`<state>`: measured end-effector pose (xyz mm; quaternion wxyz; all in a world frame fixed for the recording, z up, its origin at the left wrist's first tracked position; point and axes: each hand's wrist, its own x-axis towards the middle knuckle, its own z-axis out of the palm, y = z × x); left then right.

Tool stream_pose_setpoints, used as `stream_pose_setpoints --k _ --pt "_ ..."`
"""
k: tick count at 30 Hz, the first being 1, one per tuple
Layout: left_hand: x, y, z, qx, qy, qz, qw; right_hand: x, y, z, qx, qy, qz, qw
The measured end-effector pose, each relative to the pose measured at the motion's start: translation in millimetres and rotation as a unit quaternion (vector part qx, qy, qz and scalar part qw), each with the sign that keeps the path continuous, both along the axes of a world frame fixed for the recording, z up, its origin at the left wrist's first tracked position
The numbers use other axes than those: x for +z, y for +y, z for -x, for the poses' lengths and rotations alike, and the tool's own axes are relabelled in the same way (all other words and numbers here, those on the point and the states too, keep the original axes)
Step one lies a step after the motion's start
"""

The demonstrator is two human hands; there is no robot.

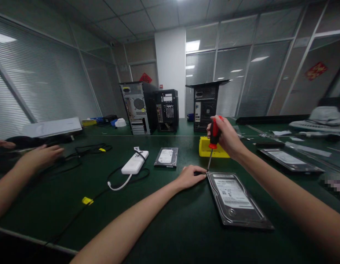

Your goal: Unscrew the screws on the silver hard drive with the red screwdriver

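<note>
A red-and-black screwdriver (214,132) stands nearly upright in my right hand (227,136), the fingers wrapped round its handle. Its shaft runs down to the near-left corner area at the far end of a hard drive (232,196), which lies label up on the table. Beside that corner is my left hand (189,177), thumb and forefinger drawn together around the screwdriver's tip. Something small and dark shows between those fingers, too small to name. Just behind the screwdriver sits a yellow box-like object (204,147).
A smaller hard drive (166,157) and a white power strip (135,162) lie left on the green table (158,205). Computer cases (139,106) stand at the back. Another drive (289,159) lies right. Another person's hand (44,156) is among black cables at left.
</note>
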<state>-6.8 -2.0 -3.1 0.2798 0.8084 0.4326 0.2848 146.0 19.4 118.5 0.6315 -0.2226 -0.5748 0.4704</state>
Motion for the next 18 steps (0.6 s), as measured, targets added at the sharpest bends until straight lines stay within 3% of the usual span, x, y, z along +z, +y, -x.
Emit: stream_pose_setpoints --k 4,14,18 --pt "-0.6 0.9 -0.3 0.005 0.002 -0.002 1.0 -2.2 1.7 4.4 -0.023 0.011 -0.015 1.0" --pt "-3.0 2.3 0.2 0.006 -0.009 -0.002 1.0 2.2 -0.4 1.9 0.031 0.003 0.01 0.999" --pt "-1.1 1.2 -0.7 0.003 -0.007 -0.003 1.0 0.1 2.0 4.3 0.015 -0.002 -0.01 1.0"
